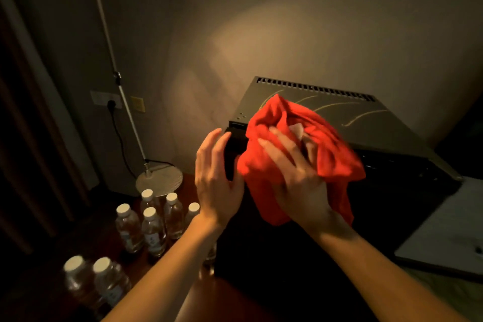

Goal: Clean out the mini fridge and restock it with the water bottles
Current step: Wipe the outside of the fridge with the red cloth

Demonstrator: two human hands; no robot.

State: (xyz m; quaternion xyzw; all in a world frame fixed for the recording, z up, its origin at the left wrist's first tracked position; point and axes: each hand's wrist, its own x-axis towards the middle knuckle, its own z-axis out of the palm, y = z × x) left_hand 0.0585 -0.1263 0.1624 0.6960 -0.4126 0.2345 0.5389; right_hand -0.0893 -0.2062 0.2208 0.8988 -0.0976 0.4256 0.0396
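Observation:
A black mini fridge (pixel 282 251) with a grey vented top (pixel 347 117) stands in front of me. My right hand (pixel 292 172) lies with fingers spread on a bunched red cloth (pixel 337 154), pressing it against the fridge's upper front edge. My left hand (pixel 217 175) rests with relaxed fingers on the fridge's top left corner. Several clear water bottles (pixel 154 227) with white caps stand on the floor to the left, two more bottles (pixel 96 282) nearer me.
A floor lamp (pixel 159 180) with a round base and thin pole stands behind the bottles. A wall socket (pixel 109 103) with a black cable is on the wall. A white panel (pixel 449 227) lies to the right of the fridge.

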